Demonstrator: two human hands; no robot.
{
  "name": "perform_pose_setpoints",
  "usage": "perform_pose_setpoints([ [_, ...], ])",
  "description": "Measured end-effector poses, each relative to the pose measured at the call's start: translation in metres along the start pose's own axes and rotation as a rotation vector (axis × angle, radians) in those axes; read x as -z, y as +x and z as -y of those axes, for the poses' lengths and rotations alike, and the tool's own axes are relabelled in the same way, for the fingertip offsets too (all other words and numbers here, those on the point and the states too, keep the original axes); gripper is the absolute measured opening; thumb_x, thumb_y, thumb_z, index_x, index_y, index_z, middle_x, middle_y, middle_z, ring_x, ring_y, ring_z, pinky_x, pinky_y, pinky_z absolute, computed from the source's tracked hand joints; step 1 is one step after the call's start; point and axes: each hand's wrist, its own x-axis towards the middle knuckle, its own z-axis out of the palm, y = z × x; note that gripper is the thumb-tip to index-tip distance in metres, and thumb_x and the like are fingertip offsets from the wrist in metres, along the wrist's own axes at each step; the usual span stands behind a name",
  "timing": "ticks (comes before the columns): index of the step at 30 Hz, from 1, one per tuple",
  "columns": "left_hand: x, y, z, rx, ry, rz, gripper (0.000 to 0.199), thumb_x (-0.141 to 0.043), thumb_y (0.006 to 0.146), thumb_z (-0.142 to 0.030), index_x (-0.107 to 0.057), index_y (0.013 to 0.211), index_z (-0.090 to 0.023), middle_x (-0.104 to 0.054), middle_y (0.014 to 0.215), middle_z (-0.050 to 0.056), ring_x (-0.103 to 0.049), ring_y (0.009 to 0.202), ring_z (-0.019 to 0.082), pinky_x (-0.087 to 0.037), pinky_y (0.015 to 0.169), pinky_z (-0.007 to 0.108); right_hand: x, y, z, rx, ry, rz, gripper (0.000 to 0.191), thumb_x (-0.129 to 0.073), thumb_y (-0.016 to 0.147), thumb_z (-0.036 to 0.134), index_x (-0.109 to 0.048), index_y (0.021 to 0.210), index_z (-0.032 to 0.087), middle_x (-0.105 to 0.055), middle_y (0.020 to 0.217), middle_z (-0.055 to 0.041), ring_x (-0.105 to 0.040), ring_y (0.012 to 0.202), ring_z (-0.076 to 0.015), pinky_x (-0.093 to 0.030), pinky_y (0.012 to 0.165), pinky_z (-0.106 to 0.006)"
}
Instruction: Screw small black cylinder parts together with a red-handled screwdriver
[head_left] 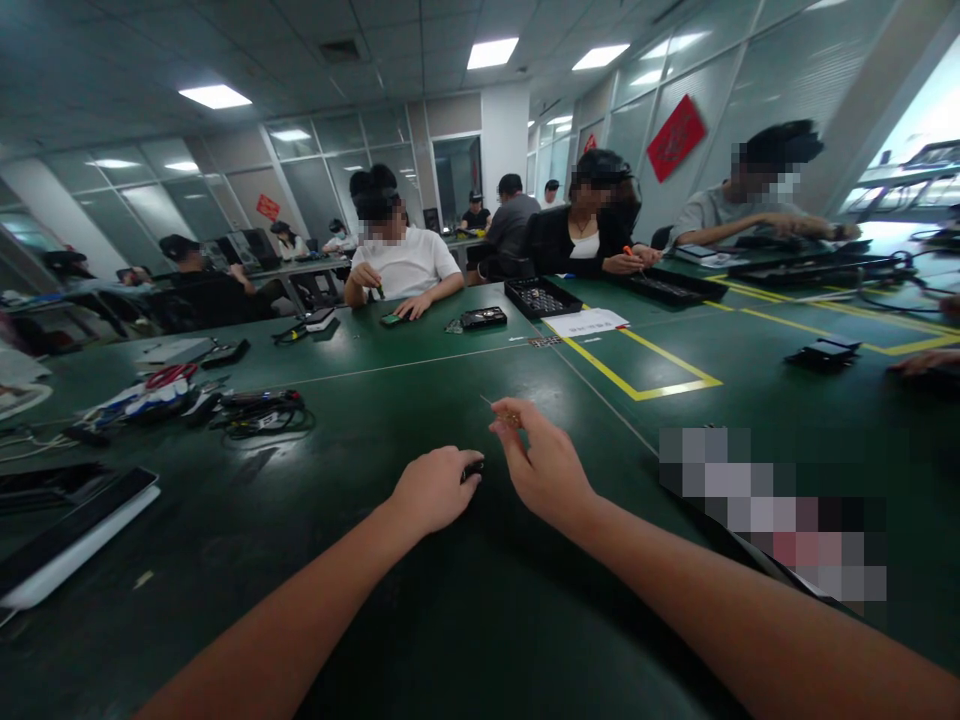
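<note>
At the middle of the green table, my left hand point(436, 488) is closed round a small black object point(472, 468), mostly hidden by the fingers. Just to its right, my right hand point(544, 455) is raised a little above the tabletop in a pinch. Between its thumb and fingers is a small, thin piece with a brassy, metallic look point(511, 418), and a fine pale tip sticks out to the left. Its exact kind is too small to make out. The two hands are close but apart.
Black cables point(266, 412) lie left, with a black-and-white flat device point(82, 535) nearer. Across the table are a black drive-like box point(484, 317), a tray of small parts point(541, 297) and paper point(586, 322). Yellow tape point(675, 388) marks the right. Co-workers sit opposite.
</note>
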Motion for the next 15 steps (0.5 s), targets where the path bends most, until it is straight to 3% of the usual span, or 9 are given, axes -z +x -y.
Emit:
perform_pose_setpoints([
  [4,0.001,0.002,0.001,-0.007,-0.006,-0.024,0.029,-0.055,0.089,-0.033,-0.073,0.111,-0.026,-0.07,0.097,0.01,-0.066,0.087,0.03,-0.051,0.073,0.037,0.001,0.001,0.002,0.01,0.0,0.01,0.022,-0.049,0.096,0.017,-0.056,0.116,0.022,-0.071,0.098,-0.0072,-0.068,0.09,-0.022,-0.052,0.082,-0.037],
  [8,0.01,0.003,0.013,0.005,-0.256,-0.014,0.025,-0.056,0.088,-0.035,-0.075,0.1,-0.024,-0.072,0.093,0.007,-0.067,0.078,0.024,-0.051,0.069,0.032,0.002,0.001,0.002,0.004,-0.006,0.009,0.021,-0.049,0.096,0.017,-0.056,0.116,0.022,-0.071,0.098,-0.007,-0.069,0.09,-0.0221,-0.053,0.083,-0.038],
  [12,0.029,-0.004,0.029,0.218,-0.652,0.079,0.029,-0.055,0.085,-0.037,-0.07,0.102,-0.019,-0.072,0.094,0.007,-0.061,0.056,0.015,-0.043,0.052,0.025,0.001,0.001,0.001,0.011,-0.004,0.017,0.021,-0.049,0.097,0.019,-0.056,0.117,0.021,-0.07,0.099,-0.0069,-0.068,0.09,-0.0212,-0.052,0.082,-0.037],
  [15,0.048,-0.019,0.047,0.367,-0.894,0.02,0.031,-0.059,0.082,-0.035,-0.068,0.106,-0.018,-0.069,0.094,0.008,-0.056,0.056,0.012,-0.031,0.043,0.02,0.002,0.001,0.0,0.002,0.001,0.031,0.021,-0.049,0.098,0.02,-0.056,0.118,0.021,-0.07,0.099,-0.0069,-0.068,0.09,-0.0214,-0.052,0.081,-0.037],
])
